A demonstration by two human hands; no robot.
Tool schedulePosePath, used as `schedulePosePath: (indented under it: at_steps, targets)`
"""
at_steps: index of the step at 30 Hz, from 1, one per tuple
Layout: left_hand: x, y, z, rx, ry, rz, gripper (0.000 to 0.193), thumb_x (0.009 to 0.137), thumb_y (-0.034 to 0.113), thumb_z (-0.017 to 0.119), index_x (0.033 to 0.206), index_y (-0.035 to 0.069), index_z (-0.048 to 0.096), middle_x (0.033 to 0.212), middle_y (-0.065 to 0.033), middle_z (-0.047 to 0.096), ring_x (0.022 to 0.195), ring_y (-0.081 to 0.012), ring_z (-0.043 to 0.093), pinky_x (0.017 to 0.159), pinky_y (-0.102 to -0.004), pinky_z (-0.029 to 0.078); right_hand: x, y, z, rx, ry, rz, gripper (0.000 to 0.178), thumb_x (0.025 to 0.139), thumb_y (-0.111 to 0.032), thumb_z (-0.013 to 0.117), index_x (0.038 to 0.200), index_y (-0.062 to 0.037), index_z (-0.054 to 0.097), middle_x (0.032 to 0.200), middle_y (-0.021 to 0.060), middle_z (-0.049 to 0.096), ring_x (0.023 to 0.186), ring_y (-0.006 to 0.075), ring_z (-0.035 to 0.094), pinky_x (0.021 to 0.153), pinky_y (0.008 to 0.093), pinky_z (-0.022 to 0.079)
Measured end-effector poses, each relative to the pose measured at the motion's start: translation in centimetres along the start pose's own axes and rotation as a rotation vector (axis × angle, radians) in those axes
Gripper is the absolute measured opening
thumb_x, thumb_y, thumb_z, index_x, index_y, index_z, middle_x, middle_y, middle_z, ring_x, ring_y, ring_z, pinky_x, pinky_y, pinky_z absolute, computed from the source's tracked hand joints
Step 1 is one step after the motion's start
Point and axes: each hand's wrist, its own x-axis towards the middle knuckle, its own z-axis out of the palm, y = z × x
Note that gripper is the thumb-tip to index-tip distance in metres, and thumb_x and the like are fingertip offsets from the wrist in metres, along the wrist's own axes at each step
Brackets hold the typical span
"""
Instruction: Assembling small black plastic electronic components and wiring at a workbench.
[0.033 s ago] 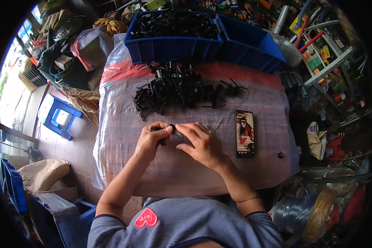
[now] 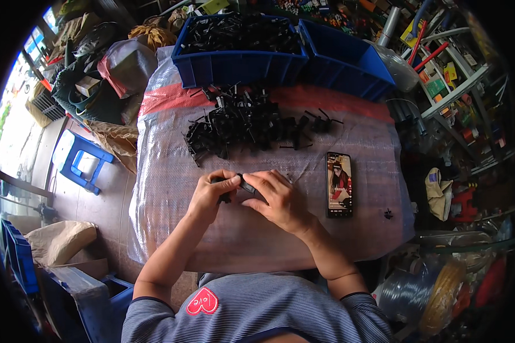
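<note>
Over the near middle of the covered table, my left hand [image 2: 205, 195] is closed round a small black plastic part [image 2: 225, 198], with its thumb on top. Some of that part sticks out below the fingers; the rest is hidden. My right hand [image 2: 284, 201] meets it from the right, its fingertips pressed to the part's upper end beside my left thumb. The right thumb stands apart, lower down. Just beyond both hands lies a loose heap of similar black plastic parts [image 2: 240, 121], several with thin prongs.
At the back stand a blue bin [image 2: 243, 67] full of black pieces and another blue bin [image 2: 349, 77]. A phone [image 2: 339, 186] with a lit screen lies right of my hands, near a tiny black piece [image 2: 388, 214]. A blue stool [image 2: 79, 160] stands on the floor at left.
</note>
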Motion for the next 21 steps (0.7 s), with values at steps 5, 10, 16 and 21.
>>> schedulePosePath:
  at_steps: [5, 10, 16, 21]
  targets:
    - [-0.5, -0.7, 1.1, 0.122, -0.004, 0.018, 0.017, 0.075, 0.015, 0.068, 0.081, 0.002, 0.06, 0.067, -0.0005, 0.055, 0.059, -0.0077, 0.048, 0.055, -0.0212, 0.035, -0.8, -0.2, 1.3, -0.147, 0.012, 0.063, 0.046, 0.064, -0.003, 0.067, 0.108, 0.0003, 0.053, 0.089, 0.0113, 0.055, 0.08, 0.0257, 0.058, 0.069, 0.0329, 0.049]
    - [-1.1, -0.7, 1.4, 0.211, 0.011, 0.019, 0.015, 0.075, 0.016, 0.067, 0.078, 0.004, 0.059, 0.069, 0.0004, 0.054, 0.062, -0.0065, 0.048, 0.057, -0.0196, 0.036, -1.0, -0.3, 1.9, -0.123, 0.019, 0.083, 0.039, 0.066, 0.0, 0.063, 0.104, 0.0011, 0.052, 0.086, 0.0127, 0.055, 0.078, 0.0273, 0.058, 0.065, 0.0338, 0.049]
    - [-1.5, -1.1, 1.9, 0.275, 0.03, 0.109, 0.017, 0.075, 0.016, 0.067, 0.083, 0.003, 0.06, 0.077, 0.0002, 0.055, 0.065, -0.007, 0.048, 0.059, -0.0203, 0.038, -1.4, 0.0, 2.9, -0.081, 0.105, 0.089, 0.032, 0.066, 0.001, 0.062, 0.097, 0.0003, 0.052, 0.079, 0.0129, 0.057, 0.069, 0.0282, 0.06, 0.058, 0.0344, 0.05]
    - [-1.0, -0.8, 1.1, 0.099, 0.033, 0.117, 0.012, 0.076, 0.012, 0.065, 0.074, 0.004, 0.055, 0.09, -0.0062, 0.059, 0.067, -0.01, 0.052, 0.057, -0.0223, 0.042, 0.0, -0.2, 1.4, -0.047, -0.01, 0.134, 0.037, 0.068, -0.001, 0.063, 0.103, -0.0011, 0.051, 0.093, 0.0136, 0.056, 0.086, 0.0297, 0.056, 0.074, 0.0362, 0.046]
